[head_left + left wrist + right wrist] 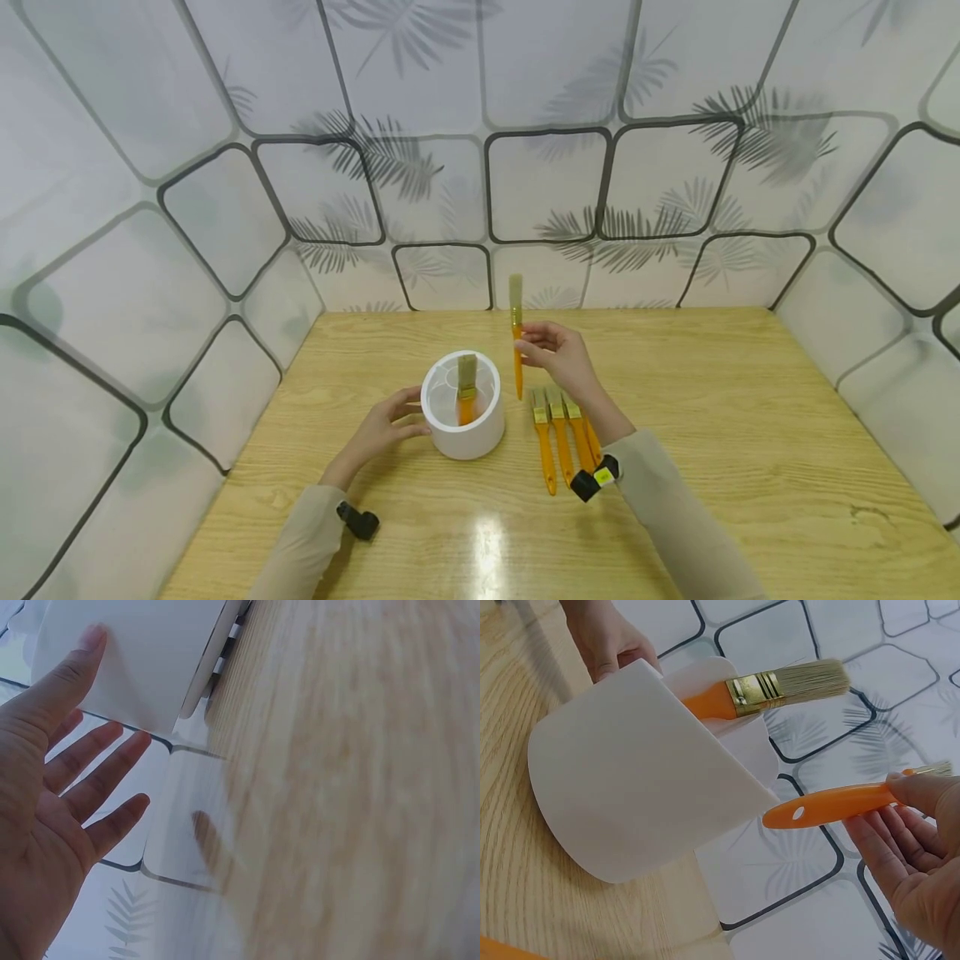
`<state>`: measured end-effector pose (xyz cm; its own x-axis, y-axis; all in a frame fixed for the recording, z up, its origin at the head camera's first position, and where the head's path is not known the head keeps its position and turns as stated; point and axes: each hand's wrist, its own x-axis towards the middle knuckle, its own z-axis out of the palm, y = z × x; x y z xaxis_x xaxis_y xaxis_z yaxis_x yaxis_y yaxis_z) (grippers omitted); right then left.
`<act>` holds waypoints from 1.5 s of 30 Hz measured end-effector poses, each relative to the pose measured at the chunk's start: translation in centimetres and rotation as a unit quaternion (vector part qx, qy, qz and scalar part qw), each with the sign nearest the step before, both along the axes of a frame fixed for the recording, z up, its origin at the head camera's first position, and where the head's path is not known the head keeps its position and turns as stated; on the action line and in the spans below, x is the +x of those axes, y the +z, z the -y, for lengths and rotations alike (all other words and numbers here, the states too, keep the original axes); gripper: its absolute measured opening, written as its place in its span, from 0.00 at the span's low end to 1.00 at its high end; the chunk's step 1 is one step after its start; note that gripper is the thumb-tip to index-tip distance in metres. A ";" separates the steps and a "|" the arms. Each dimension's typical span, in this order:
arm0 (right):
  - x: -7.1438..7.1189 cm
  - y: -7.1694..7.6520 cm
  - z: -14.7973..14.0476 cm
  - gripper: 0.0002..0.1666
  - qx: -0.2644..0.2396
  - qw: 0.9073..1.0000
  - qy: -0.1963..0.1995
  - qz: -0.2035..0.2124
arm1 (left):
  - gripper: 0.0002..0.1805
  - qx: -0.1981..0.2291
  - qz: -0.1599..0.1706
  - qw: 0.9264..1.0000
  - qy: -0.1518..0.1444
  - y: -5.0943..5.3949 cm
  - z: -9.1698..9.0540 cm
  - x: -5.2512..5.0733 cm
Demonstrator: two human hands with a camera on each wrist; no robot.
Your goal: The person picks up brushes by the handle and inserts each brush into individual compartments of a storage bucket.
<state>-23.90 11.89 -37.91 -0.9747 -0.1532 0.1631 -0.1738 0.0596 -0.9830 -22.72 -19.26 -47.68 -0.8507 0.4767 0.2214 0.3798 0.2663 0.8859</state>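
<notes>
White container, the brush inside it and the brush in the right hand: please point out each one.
White container (471, 442): head view, on its outer wall.
Inside brush (755, 693): right wrist view, on its metal band.
Held brush (829, 805): right wrist view, on its orange handle.

The wood-grained tabletop (720, 400) is bordered along its far, left and right edges by a white backdrop (547, 187), printed with grey rounded outlines and leaves. Toward the right edge a dark mark (868, 510) is seen.
</notes>
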 end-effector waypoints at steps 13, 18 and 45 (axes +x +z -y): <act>-1.6 -1.5 0.3 0.21 -0.009 0.999 0.003 -0.033 | 0.36 -0.002 0.004 1.000 0.000 0.1 0.0 -0.1; -0.4 0.2 0.9 0.20 -0.004 0.999 0.003 -0.035 | 0.36 0.003 0.001 1.000 -0.005 0.0 0.0 -0.1; 0.2 1.3 2.5 0.18 -0.027 0.998 0.004 -0.056 | 0.36 0.003 -0.005 1.000 -0.009 0.1 0.0 0.1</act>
